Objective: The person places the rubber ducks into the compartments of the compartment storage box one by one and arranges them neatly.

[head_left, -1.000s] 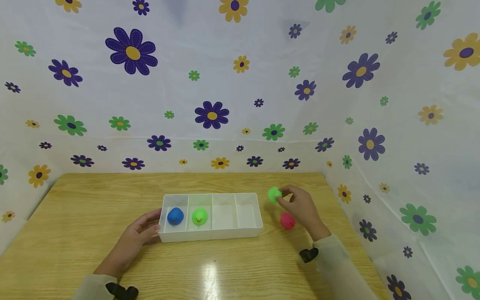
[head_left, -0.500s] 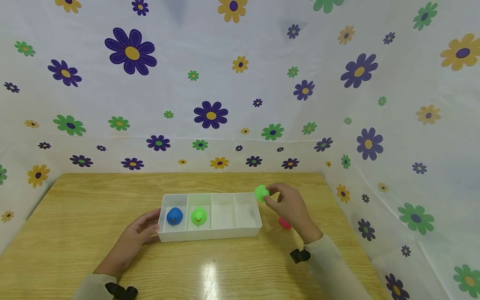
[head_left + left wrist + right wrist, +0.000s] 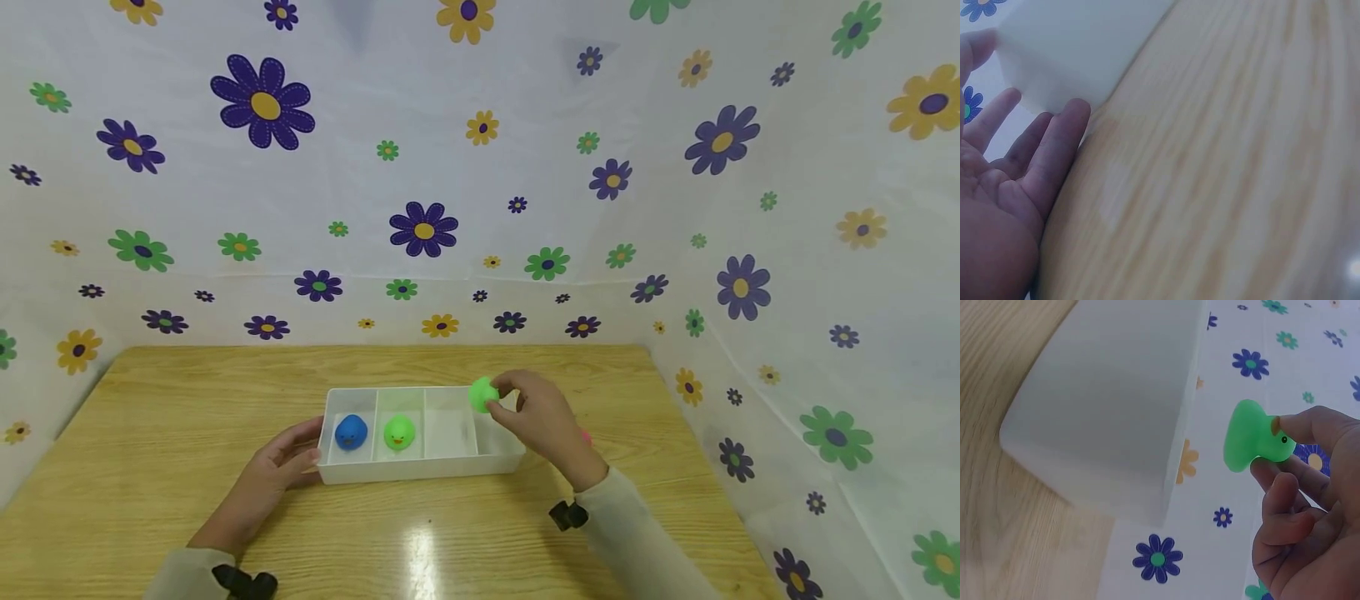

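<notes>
A white box (image 3: pixel 420 471) with a row of compartments stands on the table. A blue rubber duck (image 3: pixel 351 432) sits in its leftmost compartment, and a green rubber duck (image 3: pixel 399 433) in the one beside it. My left hand (image 3: pixel 279 461) rests its fingertips against the box's left end, fingers spread and loosely extended in the left wrist view. My right hand (image 3: pixel 542 421) pinches a second green rubber duck (image 3: pixel 1255 437) by its head between thumb and fingers. That duck is held over the back of the box, near the divider between the two right compartments.
A pink toy (image 3: pixel 586 437) on the table is mostly hidden behind my right wrist. The wooden table (image 3: pixel 360 542) ends at the back against a flower-patterned sheet (image 3: pixel 480 183), which also stands along both sides.
My right hand has carried the green duck leftward, from right of the box to over it. The pink toy has become mostly covered by the wrist. My left hand stays in place.
</notes>
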The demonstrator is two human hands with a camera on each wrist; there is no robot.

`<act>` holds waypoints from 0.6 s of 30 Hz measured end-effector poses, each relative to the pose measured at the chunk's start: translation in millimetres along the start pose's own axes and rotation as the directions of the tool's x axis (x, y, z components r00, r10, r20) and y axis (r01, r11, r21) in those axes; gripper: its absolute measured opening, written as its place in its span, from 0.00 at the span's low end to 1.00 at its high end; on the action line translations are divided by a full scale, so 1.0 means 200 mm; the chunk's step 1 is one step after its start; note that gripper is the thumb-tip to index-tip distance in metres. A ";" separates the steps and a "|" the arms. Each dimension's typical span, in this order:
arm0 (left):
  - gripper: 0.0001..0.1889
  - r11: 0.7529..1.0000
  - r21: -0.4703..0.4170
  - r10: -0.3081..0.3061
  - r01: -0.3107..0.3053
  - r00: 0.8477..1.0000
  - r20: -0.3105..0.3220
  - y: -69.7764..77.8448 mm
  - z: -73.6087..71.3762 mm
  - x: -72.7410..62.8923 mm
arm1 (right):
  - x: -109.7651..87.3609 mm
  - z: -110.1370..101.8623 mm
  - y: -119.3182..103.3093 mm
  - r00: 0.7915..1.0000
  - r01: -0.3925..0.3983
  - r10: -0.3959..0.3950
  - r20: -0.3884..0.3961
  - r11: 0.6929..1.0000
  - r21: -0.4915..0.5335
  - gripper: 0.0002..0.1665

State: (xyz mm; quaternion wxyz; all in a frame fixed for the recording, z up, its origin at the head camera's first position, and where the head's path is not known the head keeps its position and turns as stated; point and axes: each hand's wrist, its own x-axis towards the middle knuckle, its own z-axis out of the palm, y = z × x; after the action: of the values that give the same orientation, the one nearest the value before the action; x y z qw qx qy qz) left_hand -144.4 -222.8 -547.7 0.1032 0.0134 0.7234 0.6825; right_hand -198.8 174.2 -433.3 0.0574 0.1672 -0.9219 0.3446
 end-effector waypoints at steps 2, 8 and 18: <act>0.33 1.000 -0.001 0.003 -0.003 1.000 0.001 0.00 0.00 0.00 | 0.01 0.02 -0.01 1.000 0.004 -0.003 0.013 1.000 -0.002 0.13; 0.32 1.000 0.002 0.023 -0.023 1.000 0.003 -0.01 0.00 0.01 | 0.02 0.08 -0.07 0.997 0.020 -0.019 0.068 0.999 -0.026 0.13; 0.32 1.000 0.005 0.026 -0.026 1.000 0.004 -0.02 0.00 0.01 | 0.03 0.22 -0.06 0.984 0.069 -0.049 0.170 0.991 -0.113 0.13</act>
State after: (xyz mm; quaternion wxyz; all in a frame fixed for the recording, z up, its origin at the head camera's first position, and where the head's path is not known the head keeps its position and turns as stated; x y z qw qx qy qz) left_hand -145.6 -223.1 -551.8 0.0958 0.0247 0.7248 0.6818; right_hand -200.5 135.6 -456.9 0.0003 0.2191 -0.9370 0.2722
